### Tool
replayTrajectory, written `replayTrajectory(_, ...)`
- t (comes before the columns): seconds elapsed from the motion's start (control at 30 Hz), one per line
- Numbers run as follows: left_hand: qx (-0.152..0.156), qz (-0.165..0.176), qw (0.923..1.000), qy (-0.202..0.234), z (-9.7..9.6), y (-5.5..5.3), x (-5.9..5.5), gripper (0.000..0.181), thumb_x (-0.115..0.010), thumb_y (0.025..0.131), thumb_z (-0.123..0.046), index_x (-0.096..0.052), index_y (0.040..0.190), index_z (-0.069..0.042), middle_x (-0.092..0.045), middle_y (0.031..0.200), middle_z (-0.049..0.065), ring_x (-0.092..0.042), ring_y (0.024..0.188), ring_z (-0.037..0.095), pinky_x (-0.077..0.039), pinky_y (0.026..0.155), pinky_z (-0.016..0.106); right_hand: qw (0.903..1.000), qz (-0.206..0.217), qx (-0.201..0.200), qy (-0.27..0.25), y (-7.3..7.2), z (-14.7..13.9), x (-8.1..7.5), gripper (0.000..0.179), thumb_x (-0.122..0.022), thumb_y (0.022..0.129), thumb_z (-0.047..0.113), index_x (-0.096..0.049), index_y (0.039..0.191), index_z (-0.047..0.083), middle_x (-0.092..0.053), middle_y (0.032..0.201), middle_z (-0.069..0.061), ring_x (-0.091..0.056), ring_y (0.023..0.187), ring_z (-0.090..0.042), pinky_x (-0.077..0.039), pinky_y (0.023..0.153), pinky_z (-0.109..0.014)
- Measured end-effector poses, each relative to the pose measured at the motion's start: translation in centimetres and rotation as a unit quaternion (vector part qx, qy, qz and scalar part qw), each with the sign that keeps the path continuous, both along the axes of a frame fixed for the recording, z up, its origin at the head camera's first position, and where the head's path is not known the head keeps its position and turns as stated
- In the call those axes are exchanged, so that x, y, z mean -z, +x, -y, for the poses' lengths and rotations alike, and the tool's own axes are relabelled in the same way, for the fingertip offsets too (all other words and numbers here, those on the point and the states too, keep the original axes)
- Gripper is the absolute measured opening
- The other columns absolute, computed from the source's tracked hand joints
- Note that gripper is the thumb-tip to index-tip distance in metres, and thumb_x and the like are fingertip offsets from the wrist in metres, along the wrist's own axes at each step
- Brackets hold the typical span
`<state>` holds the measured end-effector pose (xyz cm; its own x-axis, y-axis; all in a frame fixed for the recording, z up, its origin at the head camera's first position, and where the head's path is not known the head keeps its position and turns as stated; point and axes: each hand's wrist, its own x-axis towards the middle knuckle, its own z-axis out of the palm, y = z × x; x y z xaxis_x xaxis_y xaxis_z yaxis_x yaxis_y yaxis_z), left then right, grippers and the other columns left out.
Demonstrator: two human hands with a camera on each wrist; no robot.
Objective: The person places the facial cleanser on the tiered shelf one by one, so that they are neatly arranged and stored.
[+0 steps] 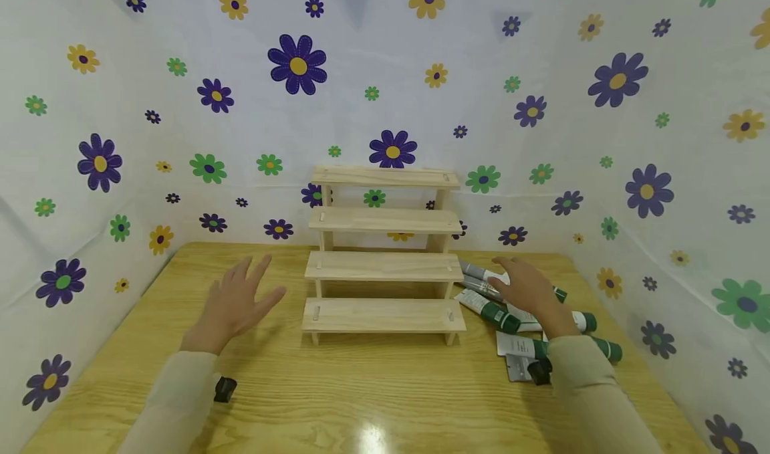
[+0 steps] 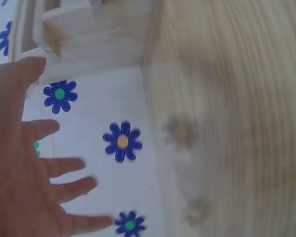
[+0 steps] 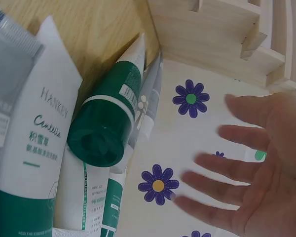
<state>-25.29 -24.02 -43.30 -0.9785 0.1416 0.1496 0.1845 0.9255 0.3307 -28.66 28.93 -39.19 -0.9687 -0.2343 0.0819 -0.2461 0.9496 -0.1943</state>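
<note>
Nothing gripped on either side

Left hand [image 1: 231, 305]: fingers spread, holding nothing. Right hand [image 1: 532, 297]: fingers likewise spread, holding nothing. Between the two sets of fingers, a pale, unpainted wooden four-step stand [image 1: 385, 315] rests on its own side supports upon the yellow-brown wood-grain worktop [image 1: 361, 390]; judged self-supporting, hence no hand steadies it. Beneath and around the right fingers, white, green and grey squeeze tubes [image 1: 488, 311] lie heaped on their sides, some tilted, apparently because they overlap and prop one another.
</note>
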Motion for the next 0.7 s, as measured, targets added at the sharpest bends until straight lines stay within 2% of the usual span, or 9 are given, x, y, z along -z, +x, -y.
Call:
replayTrajectory(0.03, 0.018, 0.013, 0.9991, 0.037, -0.2, 0.1, 0.2, 0.080, -0.046, 0.104, -0.062, -0.025, 0.164, -0.013, -0.026, 0.164, 0.031, -0.027, 0.148, 0.058, -0.026, 0.112, 0.083, 0.9999, 0.010, -0.008, -0.010, 0.0, 0.0, -0.1, 0.046, -0.063, 0.102, 0.025, -0.058, 0.138, -0.004, -0.064, 0.130, -0.033, -0.063, 0.114, -0.050, -0.055, 0.095, -0.064)
replayTrajectory(0.1, 0.051, 0.042, 0.9914, 0.113, -0.6, 0.3, 0.7, 0.076, -0.050, 0.105, -0.056, -0.029, 0.163, -0.011, -0.032, 0.163, 0.029, -0.036, 0.144, 0.056, -0.035, 0.110, 0.078, 0.9992, 0.024, -0.022, -0.022, -0.1, -0.1, -0.3, 0.034, -0.068, 0.098, 0.018, -0.067, 0.123, -0.005, -0.073, 0.111, -0.026, -0.070, 0.096, -0.040, -0.059, 0.086, -0.056)
replayTrajectory(0.17, 0.076, 0.069, 0.9780, 0.181, -1.0, 0.4, 1.5, 0.071, -0.054, 0.105, -0.051, -0.035, 0.161, -0.012, -0.037, 0.162, 0.026, -0.043, 0.141, 0.052, -0.043, 0.108, 0.072, 0.9982, 0.044, -0.029, -0.029, -0.1, -0.1, -0.4, 0.027, -0.071, 0.096, 0.015, -0.071, 0.115, -0.004, -0.074, 0.100, -0.021, -0.069, 0.087, -0.032, -0.060, 0.079, -0.051)
replayTrajectory(0.23, 0.092, 0.088, 0.9660, 0.225, -1.5, 0.5, 2.3, 0.066, -0.058, 0.104, -0.047, -0.041, 0.158, -0.013, -0.040, 0.161, 0.021, -0.050, 0.137, 0.047, -0.049, 0.106, 0.065, 0.9975, 0.058, -0.030, -0.027, -0.1, 0.1, -0.3, 0.023, -0.073, 0.094, 0.014, -0.073, 0.110, -0.003, -0.075, 0.096, -0.018, -0.068, 0.084, -0.028, -0.060, 0.077, -0.047)
replayTrajectory(0.33, 0.103, 0.105, 0.9543, 0.261, -2.1, 0.7, 3.5, 0.061, -0.062, 0.104, -0.043, -0.046, 0.156, -0.014, -0.047, 0.157, 0.020, -0.058, 0.130, 0.040, -0.056, 0.101, 0.056, 0.9964, 0.077, -0.027, -0.022, -0.2, 0.3, 0.1, 0.023, -0.075, 0.092, 0.013, -0.073, 0.110, -0.001, -0.074, 0.097, -0.017, -0.068, 0.086, -0.029, -0.060, 0.078, -0.048)
replayTrajectory(0.4, 0.107, 0.106, 0.9500, 0.274, -2.4, 0.9, 4.0, 0.060, -0.064, 0.103, -0.040, -0.049, 0.153, -0.013, -0.052, 0.152, 0.020, -0.062, 0.125, 0.038, -0.059, 0.097, 0.051, 0.9961, 0.084, -0.023, -0.014, -0.1, 0.5, 0.5, 0.023, -0.077, 0.091, 0.014, -0.074, 0.110, 0.001, -0.075, 0.098, -0.016, -0.068, 0.087, -0.029, -0.060, 0.079, -0.048)
replayTrajectory(0.53, 0.120, 0.105, 0.9390, 0.305, -2.8, 1.1, 4.4, 0.055, -0.066, 0.102, -0.033, -0.053, 0.150, -0.008, -0.058, 0.144, 0.022, -0.066, 0.117, 0.036, -0.063, 0.088, 0.040, 0.9954, 0.093, -0.023, 0.002, -0.2, 0.7, 1.1, 0.026, -0.080, 0.089, 0.014, -0.073, 0.110, 0.002, -0.075, 0.097, -0.015, -0.069, 0.087, -0.028, -0.061, 0.078, -0.048)
replayTrajectory(0.7, 0.130, 0.119, 0.9210, 0.347, -2.9, 1.2, 4.7, 0.051, -0.068, 0.101, -0.028, -0.055, 0.148, -0.012, -0.055, 0.147, 0.021, -0.066, 0.115, 0.032, -0.061, 0.085, 0.027, 0.9946, 0.102, -0.009, 0.015, -0.3, 1.0, 1.7, 0.027, -0.082, 0.086, 0.014, -0.073, 0.109, 0.003, -0.073, 0.094, -0.012, -0.066, 0.081, -0.024, -0.059, 0.071, -0.044)
